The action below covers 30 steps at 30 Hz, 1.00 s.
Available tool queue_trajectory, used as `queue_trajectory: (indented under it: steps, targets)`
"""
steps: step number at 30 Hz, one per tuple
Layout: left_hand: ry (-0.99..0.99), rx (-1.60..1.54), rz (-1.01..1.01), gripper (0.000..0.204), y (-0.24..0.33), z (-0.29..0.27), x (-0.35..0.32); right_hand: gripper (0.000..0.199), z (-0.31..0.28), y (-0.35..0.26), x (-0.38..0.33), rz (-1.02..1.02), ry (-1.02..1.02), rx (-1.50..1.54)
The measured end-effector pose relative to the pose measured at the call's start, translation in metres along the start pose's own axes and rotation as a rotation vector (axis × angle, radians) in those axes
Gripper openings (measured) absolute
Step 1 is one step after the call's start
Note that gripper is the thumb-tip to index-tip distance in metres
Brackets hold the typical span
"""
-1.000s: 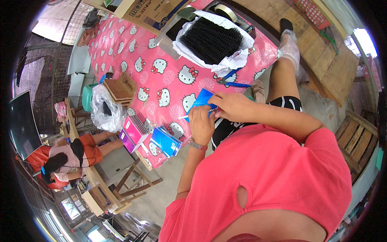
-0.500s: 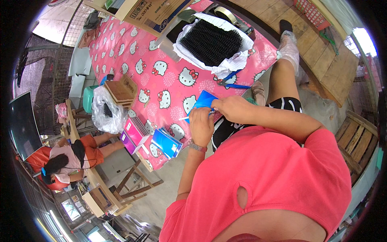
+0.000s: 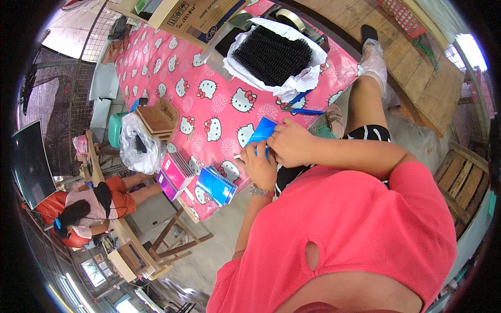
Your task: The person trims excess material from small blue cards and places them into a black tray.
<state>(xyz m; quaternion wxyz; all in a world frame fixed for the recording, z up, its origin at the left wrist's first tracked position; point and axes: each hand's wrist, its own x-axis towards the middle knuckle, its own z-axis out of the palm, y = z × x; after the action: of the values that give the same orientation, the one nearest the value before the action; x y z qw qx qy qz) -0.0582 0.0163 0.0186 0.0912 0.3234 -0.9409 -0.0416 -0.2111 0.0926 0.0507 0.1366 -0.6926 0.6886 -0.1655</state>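
A blue-covered notebook (image 3: pixel 264 130) is held between my hands at the near edge of the table. The fingers of my left hand (image 3: pixel 261 166) are closed on its near end, and a narrow white tip pokes out beside them. My right hand (image 3: pixel 291 143) grips the notebook's right side, its fingers bent against my left fingertips. The hands hide the notebook's near part, so its binding does not show. To the left lie a stack of blue spiral notebooks (image 3: pixel 216 186) and a stack of pink and purple ones (image 3: pixel 176 175).
A pink patterned cloth covers the table (image 3: pixel 219 96). On it are a paper-lined container of black curly strands (image 3: pixel 274 55), blue-handled scissors (image 3: pixel 308 111), a cardboard box (image 3: pixel 198 21), a plastic bag (image 3: pixel 138 148) and brown boards (image 3: pixel 155 120). Another person (image 3: pixel 88 211) sits at the far left.
My right hand has shifted a little left and nearer to my left hand, over the notebook's near end. My left hand has turned slightly and moved down. Both keep hold of the notebook.
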Motion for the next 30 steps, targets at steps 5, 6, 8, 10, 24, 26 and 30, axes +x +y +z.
queue_trajectory:
  steps: [5,6,8,10,24,26,30]
  targets:
    - [0.085,-0.090,-0.003,0.040,-0.001,0.001,0.000,0.024,-0.017,-0.007,0.001,-0.028,0.127,-0.038]
    - [0.081,-0.089,-0.005,0.040,-0.002,0.001,-0.001,0.024,-0.022,-0.012,-0.002,-0.040,0.107,-0.006]
    - [0.051,-0.078,-0.023,0.040,0.001,0.000,0.000,0.025,-0.014,-0.008,-0.002,-0.044,0.088,0.023]
    - [0.079,-0.100,0.001,0.041,0.005,-0.001,0.002,0.021,0.007,0.010,0.009,0.070,-0.107,0.032]
    - [0.115,-0.169,-0.039,0.035,-0.001,-0.002,0.005,0.022,-0.027,-0.014,0.004,-0.062,0.055,-0.031]
    - [0.141,-0.220,-0.022,0.036,-0.001,-0.002,0.004,0.022,-0.022,-0.018,0.001,-0.100,0.067,-0.113]
    - [0.111,-0.200,-0.085,0.033,0.002,-0.008,0.007,0.020,-0.026,-0.001,0.020,-0.015,-0.273,-0.035]
